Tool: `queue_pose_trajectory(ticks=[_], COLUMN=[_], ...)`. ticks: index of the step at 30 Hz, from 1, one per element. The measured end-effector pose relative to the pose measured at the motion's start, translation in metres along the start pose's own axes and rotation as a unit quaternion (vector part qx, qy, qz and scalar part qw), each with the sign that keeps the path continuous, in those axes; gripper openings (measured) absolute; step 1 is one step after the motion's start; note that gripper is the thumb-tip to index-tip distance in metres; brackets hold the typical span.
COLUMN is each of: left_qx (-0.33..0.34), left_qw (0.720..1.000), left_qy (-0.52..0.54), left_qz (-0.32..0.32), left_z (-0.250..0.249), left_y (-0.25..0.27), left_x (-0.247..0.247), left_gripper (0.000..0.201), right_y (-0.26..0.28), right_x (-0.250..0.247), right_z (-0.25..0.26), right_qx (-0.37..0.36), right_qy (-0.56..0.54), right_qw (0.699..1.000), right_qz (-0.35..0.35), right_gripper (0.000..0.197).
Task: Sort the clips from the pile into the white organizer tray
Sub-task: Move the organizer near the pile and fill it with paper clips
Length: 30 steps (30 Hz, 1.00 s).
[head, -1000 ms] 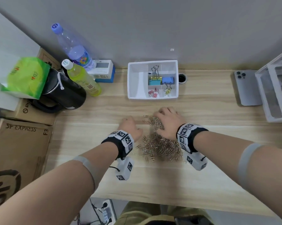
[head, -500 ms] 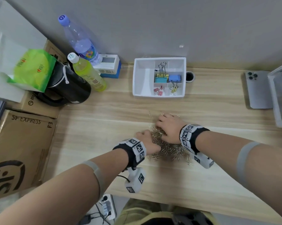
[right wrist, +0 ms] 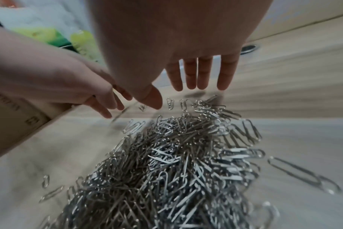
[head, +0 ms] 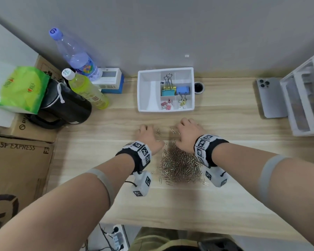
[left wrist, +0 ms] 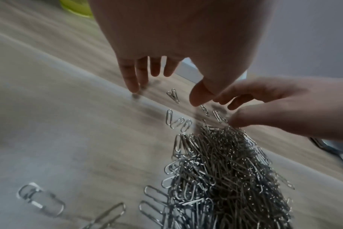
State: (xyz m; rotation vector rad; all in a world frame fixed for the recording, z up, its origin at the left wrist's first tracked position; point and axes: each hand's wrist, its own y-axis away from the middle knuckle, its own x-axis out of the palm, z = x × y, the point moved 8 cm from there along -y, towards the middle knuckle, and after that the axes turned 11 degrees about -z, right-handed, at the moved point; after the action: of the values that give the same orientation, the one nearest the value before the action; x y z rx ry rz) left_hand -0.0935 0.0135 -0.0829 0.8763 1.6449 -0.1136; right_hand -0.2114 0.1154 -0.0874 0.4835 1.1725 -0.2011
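Spreading slack, holding nothing, both hands (head: pixel 187 134) hover over clips (head: pixel 179 164) on a wooden desk (head: pixel 225 124) against a grey wall (head: pixel 188 24).

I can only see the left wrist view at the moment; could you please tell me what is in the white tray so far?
Observer: The head view shows the white organizer tray holding yellow and teal binder clips in a middle compartment, with a blue binder clip beside them.
Operator: Thank you. Is anything in the front compartments?
Observer: Yes, small pink clips in one and small yellowish clips in the next; the large left compartment shows nothing.
Operator: And where does the tray sit relative to the hands?
Observer: By the wall, beyond the left hand and right hand, which are at the far edge of the paper clip pile; the tray and the pile are apart.
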Motion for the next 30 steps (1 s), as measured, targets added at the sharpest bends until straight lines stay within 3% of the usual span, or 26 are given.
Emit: queue_pose_trajectory(ticks=[2,6,9,13,16,21,24,27,30], left_qx=[0.039,0.076,0.105,0.122,0.139,0.064,0.05,0.115,0.133], left_qw=[0.999,0.996,0.994,0.988,0.984,0.997,0.999,0.992,0.989], left_qy=[-0.024,-0.033,0.009,0.048,0.058,0.03,-0.013,-0.045,-0.053], left_qz=[0.011,0.026,0.042,0.081,0.097,0.003,-0.014,0.006,0.038], left_z=[-0.007,-0.024,-0.037,-0.035,-0.032,0.0,0.013,0.0,-0.013], left_y=[-0.005,0.0,0.01,0.019,0.025,0.017,0.016,0.017,0.017], left_x=[0.009,0.026,0.035,0.043,0.039,0.015,0.009,0.016,0.026], left_gripper=[0.078,0.074,0.061,0.064,0.051,0.058,0.074,0.082,0.083], right_y=[0.004,0.009,0.01,0.018,0.019,0.006,0.01,0.02,0.032], right_x=[0.008,0.018,0.021,0.022,0.013,-0.001,0.004,0.018,0.027], right_z=[-0.008,-0.008,0.001,0.013,0.011,-0.003,-0.014,-0.008,0.004], right_qx=[0.018,-0.024,-0.048,-0.092,-0.073,0.009,0.075,0.044,-0.004], right_qy=[-0.009,-0.005,-0.027,-0.054,-0.084,-0.017,-0.001,-0.018,-0.05], right_qw=[1.0,0.998,0.996,0.989,0.99,1.0,0.997,0.998,0.997], right_qz=[0.021,0.052,0.063,0.099,0.089,0.004,0.008,0.032,0.056], right_gripper=[0.069,0.082,0.073,0.044,0.034,0.05,0.056,0.052,0.051])
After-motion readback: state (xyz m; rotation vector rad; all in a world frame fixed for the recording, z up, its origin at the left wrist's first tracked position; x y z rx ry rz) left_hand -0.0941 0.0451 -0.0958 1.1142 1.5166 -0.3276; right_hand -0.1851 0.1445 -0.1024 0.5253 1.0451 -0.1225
